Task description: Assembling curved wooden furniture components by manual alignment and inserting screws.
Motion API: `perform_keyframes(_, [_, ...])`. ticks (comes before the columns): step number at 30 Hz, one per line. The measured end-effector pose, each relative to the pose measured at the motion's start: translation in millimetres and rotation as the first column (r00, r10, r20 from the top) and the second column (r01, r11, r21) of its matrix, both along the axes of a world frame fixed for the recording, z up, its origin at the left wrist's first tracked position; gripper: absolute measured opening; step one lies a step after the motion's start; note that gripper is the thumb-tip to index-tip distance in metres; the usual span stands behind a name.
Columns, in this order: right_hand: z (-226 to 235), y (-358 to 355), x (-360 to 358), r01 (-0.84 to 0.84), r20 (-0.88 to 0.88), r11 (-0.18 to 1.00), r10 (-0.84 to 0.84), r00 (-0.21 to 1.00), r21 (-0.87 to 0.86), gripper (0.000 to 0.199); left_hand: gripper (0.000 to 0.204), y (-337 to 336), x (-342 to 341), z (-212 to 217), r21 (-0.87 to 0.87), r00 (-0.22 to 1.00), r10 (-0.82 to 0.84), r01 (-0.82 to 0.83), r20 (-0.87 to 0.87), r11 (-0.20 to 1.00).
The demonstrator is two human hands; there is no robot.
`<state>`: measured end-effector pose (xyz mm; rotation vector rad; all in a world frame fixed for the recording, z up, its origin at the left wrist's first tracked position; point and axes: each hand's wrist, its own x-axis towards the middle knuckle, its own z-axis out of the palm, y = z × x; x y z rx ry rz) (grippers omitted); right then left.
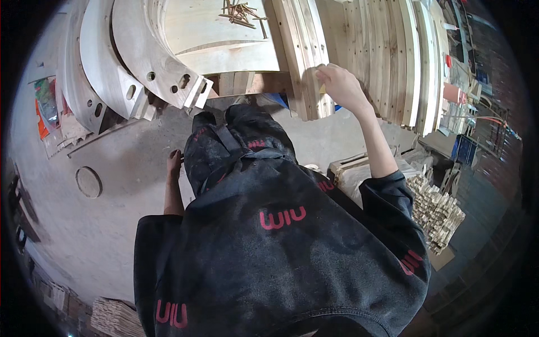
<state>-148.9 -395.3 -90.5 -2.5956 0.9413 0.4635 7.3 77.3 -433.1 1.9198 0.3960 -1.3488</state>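
My right hand (340, 86) is at the near end of a bundle of pale wooden strips (306, 62) with small holes along them. Its fingers are curled together against the strips; whatever they pinch is too small or hidden to name. My left hand (174, 162) hangs low beside my leg, away from the bench. The fingers there are bent closed, and I cannot make out what is in them. On a light wooden board (230, 59) left of the strips lies a loose pile of copper-coloured screws (241, 13).
Curved wooden panels (146, 50) with holes and slots stand at the far left. More upright strips (387, 62) are stacked to the right. Cut wood pieces (435, 210) lie low at the right, and a round disc (88, 182) rests on the floor at left.
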Motion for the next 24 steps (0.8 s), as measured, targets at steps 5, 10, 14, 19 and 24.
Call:
perform_keyframes(5, [3,11,-20,0.018,-0.017,0.999,-0.017,1.0,0.038,0.022,0.049,-5,4,2,0.0,1.0,-0.027,0.027,-0.001,1.0])
perform_keyframes(10, [4,23,-35,0.009,-0.019,0.997,-0.008,1.0,0.081,0.022,0.05,1,6,-5,0.021,0.998,-0.066,0.066,0.003,0.998])
perform_keyframes(14, [5,31,-46,-0.015,0.042,0.998,0.013,0.999,0.058,0.017,0.051,-2,9,-4,0.014,0.997,-0.071,0.071,-0.001,0.997])
perform_keyframes(19, [5,36,-53,-0.011,-0.016,0.998,0.012,1.0,0.07,0.021,0.05,-1,10,-15,0.008,0.997,-0.077,0.077,0.0,0.997])
perform_keyframes(24, [8,40,-59,0.017,0.006,0.998,-0.017,1.0,0.065,0.02,0.05,-8,12,-13,0.007,0.993,-0.118,0.118,0.006,0.993])
